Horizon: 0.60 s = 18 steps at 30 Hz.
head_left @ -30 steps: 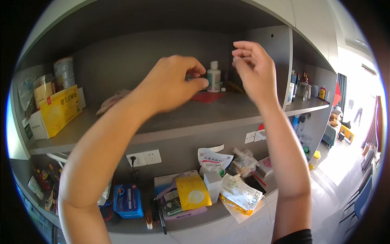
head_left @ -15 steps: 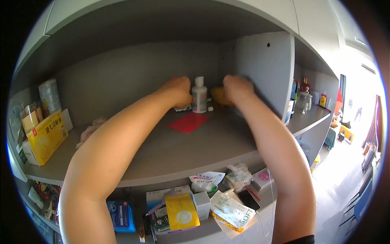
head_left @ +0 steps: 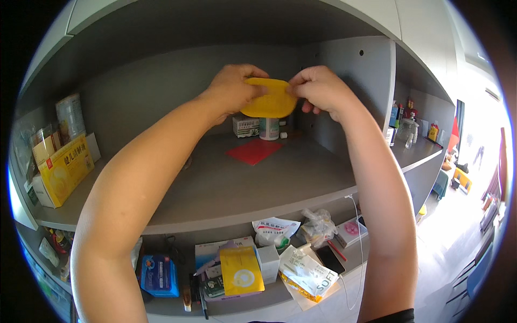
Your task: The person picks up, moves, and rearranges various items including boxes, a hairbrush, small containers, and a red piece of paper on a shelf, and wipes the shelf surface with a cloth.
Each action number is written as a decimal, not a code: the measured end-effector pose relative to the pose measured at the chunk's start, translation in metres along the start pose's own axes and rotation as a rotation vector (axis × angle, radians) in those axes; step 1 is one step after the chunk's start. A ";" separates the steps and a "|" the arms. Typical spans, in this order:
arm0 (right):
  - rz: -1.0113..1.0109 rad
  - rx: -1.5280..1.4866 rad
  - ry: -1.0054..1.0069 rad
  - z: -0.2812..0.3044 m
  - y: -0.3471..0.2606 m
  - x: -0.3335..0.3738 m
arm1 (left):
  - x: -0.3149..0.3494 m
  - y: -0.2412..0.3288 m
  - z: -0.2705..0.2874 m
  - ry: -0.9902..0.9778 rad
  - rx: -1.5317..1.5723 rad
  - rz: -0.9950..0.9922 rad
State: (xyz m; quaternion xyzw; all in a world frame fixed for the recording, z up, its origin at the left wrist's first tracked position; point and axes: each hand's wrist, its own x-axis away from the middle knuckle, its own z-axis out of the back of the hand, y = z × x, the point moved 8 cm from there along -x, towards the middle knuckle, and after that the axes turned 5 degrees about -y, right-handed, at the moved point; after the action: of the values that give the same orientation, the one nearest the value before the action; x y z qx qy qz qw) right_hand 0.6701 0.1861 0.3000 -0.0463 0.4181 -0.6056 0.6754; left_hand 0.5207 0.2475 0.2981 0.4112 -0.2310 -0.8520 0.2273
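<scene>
My left hand (head_left: 237, 90) and my right hand (head_left: 322, 90) hold a flat yellow oblong case (head_left: 271, 101) with rounded ends between them. It is raised above the shelf, and its exact kind does not show. The left fingers grip its left end, while the right thumb and fingers pinch the upper right end. Behind and below it stands a white bottle (head_left: 269, 131) whose top the case hides. A small white box (head_left: 246, 127) is left of the bottle. A red flat card or envelope (head_left: 254, 152) lies on the shelf in front.
An upright grey panel (head_left: 353, 91) bounds the shelf on the right; a glass jar (head_left: 407, 131) stands beyond it. Yellow cartons (head_left: 67, 171) stand at the far left. The lower shelf carries a blue pack (head_left: 159, 276), a yellow packet (head_left: 242, 271), a phone (head_left: 330, 259) and a white cable (head_left: 362, 237).
My right hand has brought the yellow case up and left from the shelf's back right. My left hand has risen from beside the bottle and now holds the case too.
</scene>
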 end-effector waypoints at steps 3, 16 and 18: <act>-0.108 0.039 0.021 -0.007 0.024 -0.027 | 0.003 0.003 0.025 0.181 -0.232 0.120; -0.084 0.124 -0.142 -0.093 0.067 -0.086 | -0.027 -0.086 0.001 -0.099 -0.835 0.428; -0.096 0.084 -0.184 -0.098 0.073 -0.086 | -0.028 -0.104 -0.010 -0.187 -0.808 0.460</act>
State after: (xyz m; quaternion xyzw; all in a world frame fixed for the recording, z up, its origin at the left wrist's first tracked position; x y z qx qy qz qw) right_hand 0.6735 0.3224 0.2395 -0.0935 0.3259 -0.6476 0.6824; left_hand 0.5238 0.3438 0.2493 0.1493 0.0143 -0.8345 0.5302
